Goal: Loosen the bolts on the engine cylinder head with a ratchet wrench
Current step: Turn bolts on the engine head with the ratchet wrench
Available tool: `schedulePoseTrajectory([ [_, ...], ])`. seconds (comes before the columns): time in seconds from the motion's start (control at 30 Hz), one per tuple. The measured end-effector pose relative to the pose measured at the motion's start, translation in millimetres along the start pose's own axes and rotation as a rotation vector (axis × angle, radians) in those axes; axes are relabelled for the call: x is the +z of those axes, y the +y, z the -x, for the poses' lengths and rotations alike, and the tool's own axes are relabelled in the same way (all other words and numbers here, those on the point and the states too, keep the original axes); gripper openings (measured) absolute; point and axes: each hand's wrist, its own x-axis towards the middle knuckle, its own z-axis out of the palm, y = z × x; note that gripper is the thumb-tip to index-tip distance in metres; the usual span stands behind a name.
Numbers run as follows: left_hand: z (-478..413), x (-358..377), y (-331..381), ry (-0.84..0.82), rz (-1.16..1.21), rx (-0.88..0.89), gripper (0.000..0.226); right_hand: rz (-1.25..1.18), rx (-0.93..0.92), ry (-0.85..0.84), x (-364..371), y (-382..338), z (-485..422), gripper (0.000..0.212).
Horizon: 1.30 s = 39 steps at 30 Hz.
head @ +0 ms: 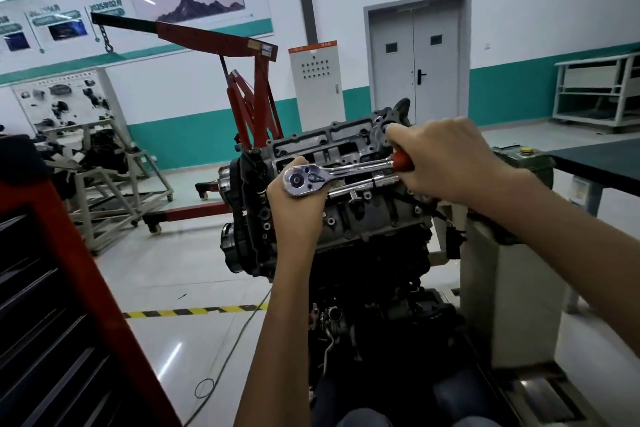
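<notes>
Chrome ratchet wrench (330,177) spans my hands: right hand (446,163) wraps its red handle, left hand (294,210) grips its head, just above the cylinder head (311,144). I judge this the seating step, though whether it sits on a bolt is hidden under my left hand. Next calls for a steady loosening pull.

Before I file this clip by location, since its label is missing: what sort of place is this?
Probably an automotive training workshop: an engine on a stand, a ratchet wrench over it, a red engine hoist behind, and a parts display board.
</notes>
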Motion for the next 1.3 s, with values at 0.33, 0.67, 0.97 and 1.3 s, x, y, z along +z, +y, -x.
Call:
schedulePoseTrajectory([
  [0.33, 8.9, 15.7, -3.3, 0.083, 0.270, -0.164, 0.033, -0.722, 0.337, -0.118, 68.4, -123.1, 78.3, 0.019],
  [0.67, 3.1, 9.1, -2.5, -0.001, 0.000, 0.052, 0.046, -0.110, 0.016, -0.097, 12.7, -3.5, 30.9, 0.019],
  [0.97, 8.9, 16.5, 1.6, 0.129, 0.180, -0.051, 0.029, -0.350, 0.337, -0.149, 44.9, -83.8, 73.6, 0.017],
  [1.3, 4.1, 3.2, 1.7, -0.012, 0.082, -0.013, 0.042, -0.180, 0.078, -0.173, 24.5, -31.6, 44.9, 0.014],
])
